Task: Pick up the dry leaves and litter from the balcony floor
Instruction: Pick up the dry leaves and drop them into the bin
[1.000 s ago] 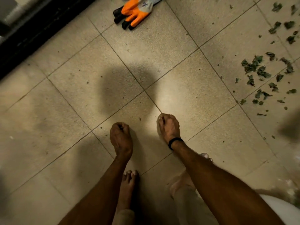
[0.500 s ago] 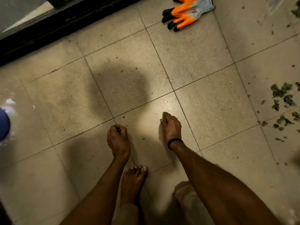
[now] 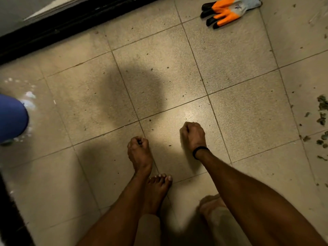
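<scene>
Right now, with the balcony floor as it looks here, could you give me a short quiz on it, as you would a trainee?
1. True or false: the person is wearing the orange gloves.
2. Which wrist bears the black band? A: left. B: right.
3. Fill in: the dry leaves lie on the person's ____ side.

Key: 1 false, they lie on the tiles; 2 B; 3 right.
</scene>
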The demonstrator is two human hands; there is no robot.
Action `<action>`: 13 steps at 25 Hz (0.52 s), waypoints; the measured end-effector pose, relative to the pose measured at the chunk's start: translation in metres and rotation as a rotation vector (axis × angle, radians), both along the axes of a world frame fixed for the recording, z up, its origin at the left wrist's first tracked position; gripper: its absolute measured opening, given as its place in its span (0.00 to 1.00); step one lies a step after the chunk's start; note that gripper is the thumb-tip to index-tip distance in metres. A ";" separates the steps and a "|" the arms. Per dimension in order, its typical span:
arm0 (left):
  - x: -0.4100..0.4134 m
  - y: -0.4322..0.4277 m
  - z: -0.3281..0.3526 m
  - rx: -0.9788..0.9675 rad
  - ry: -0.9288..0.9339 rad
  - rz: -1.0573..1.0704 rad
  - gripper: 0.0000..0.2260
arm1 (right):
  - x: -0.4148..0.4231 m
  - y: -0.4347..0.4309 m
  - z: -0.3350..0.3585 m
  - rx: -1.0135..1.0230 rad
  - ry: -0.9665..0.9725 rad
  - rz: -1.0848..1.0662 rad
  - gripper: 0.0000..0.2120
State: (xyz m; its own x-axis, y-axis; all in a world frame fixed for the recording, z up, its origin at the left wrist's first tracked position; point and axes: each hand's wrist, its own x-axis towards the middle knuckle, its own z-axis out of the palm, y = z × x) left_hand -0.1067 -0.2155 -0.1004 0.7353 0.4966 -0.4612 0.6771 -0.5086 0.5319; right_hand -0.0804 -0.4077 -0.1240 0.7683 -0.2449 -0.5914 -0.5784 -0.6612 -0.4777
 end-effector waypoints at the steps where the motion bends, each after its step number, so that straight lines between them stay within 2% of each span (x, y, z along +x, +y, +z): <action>1: 0.001 0.001 0.004 -0.005 0.004 0.016 0.04 | 0.000 0.011 0.005 0.075 -0.012 -0.029 0.12; 4: 0.004 0.007 0.018 -0.025 0.012 0.060 0.04 | -0.004 0.045 0.026 0.173 -0.007 0.014 0.08; 10: 0.007 0.047 0.048 -0.002 -0.054 0.199 0.04 | 0.001 0.098 0.035 0.036 0.069 0.090 0.14; 13: -0.002 0.083 0.039 0.025 -0.078 0.230 0.03 | 0.005 0.107 0.025 -0.048 0.048 0.110 0.12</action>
